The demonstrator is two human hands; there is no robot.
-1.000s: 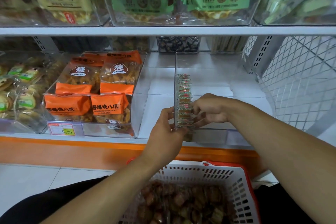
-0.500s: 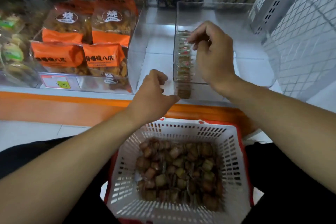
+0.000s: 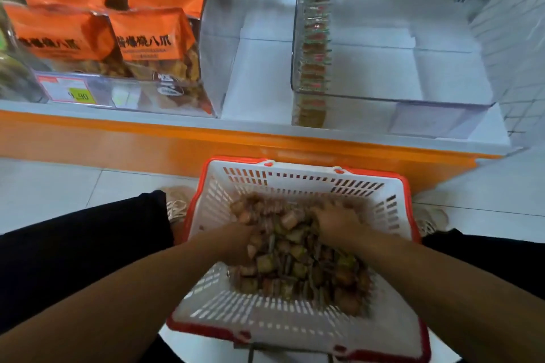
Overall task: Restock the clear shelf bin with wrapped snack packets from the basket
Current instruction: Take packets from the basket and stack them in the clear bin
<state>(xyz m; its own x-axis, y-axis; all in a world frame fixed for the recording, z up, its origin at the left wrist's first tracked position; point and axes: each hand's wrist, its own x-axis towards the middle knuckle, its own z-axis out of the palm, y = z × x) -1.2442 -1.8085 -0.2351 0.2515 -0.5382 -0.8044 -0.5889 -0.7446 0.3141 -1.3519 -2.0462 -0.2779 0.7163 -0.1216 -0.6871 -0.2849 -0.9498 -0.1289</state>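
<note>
Shop shelving fills twelve o'clock, one thin packet row (image 3: 315, 47) lining the clear bin (image 3: 392, 103) there, and I've dropped both hands from it into the basket (image 3: 295, 177): left hand (image 3: 236, 240) and right hand (image 3: 334, 219) digging among loose packets (image 3: 298, 262), grip unclear, refill starting.

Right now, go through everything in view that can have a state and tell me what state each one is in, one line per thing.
clear shelf bin: open-topped, mostly unfilled, one row of packets along its left wall
row of packets: standing on edge
basket: on the floor, holding a heap of packets
heap of packets: loose, jumbled
left hand: down in the heap, grip hidden
right hand: down in the heap, grip blurred
orange snack bags: sealed, stacked in the neighbouring bin
</note>
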